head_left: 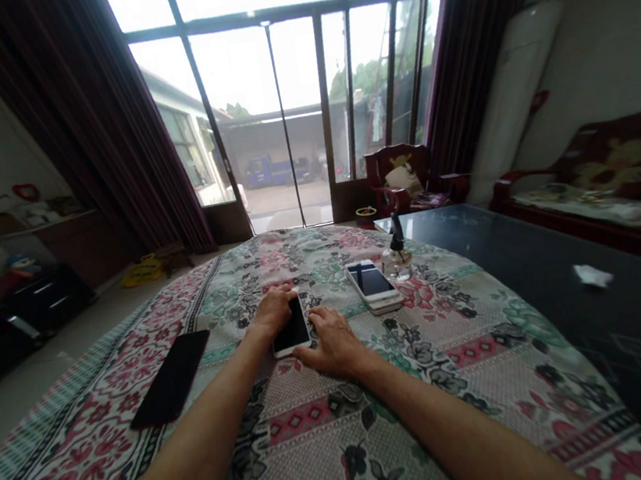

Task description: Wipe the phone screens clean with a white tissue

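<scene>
A white-framed smartphone with a dark screen lies on the flowered tablecloth in front of me. My left hand covers its upper left part, with fingers bent over the top end; the fingertips are partly hidden. Along the right side of the phone rests my right hand, its thumb at the lower edge and its fingers curled by the long edge. To the right, a white phone lies on top of another pale flat device. A larger black phone-shaped slab lies left of my left forearm.
A small dark figurine on a clear base stands beyond the stacked devices. The patterned tablecloth drapes over the table. At right, a dark glossy table bears a crumpled white piece. Glass doors stand beyond.
</scene>
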`<state>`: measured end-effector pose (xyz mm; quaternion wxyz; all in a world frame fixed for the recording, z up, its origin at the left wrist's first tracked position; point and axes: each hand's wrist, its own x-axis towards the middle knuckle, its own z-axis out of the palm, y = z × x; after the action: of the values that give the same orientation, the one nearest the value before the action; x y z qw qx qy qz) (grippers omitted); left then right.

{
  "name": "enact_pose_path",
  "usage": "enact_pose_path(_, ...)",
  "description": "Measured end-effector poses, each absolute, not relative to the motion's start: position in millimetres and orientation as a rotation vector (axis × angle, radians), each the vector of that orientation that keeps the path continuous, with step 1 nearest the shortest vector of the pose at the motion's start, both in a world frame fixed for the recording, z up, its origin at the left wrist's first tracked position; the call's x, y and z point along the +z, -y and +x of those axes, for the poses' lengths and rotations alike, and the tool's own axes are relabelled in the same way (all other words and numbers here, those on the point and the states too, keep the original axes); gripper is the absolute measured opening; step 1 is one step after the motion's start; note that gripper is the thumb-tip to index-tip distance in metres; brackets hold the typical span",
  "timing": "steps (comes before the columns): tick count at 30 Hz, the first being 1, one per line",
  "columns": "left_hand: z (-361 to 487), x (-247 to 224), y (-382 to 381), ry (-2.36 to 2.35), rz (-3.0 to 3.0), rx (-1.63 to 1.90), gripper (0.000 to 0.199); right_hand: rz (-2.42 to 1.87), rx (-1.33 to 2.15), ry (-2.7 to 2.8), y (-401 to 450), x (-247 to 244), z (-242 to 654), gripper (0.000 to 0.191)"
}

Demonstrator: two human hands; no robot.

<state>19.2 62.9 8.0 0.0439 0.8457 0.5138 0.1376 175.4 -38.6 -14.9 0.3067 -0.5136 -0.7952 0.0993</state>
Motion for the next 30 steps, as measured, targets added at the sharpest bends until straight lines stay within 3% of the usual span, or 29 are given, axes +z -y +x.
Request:
enact_pose_path(14,-3.3,1.4,9.2,-1.183,2.873,0.503,0.035,-1.234,0.25,2.203,28.7,-15.1,187.6,0.043)
enact_pose_path(25,9.2,6.5,44.5,-1.181,2.856,0.478,0.025,-1.246,0.216,2.192,20.5,-29.0,185.5,0.052)
enact_pose_path(30,9.5,-6.1,54.2,-1.258,2.79,0.644,0.031,-1.269,0.205,2.2,22.5,-27.2,185.6,0.054)
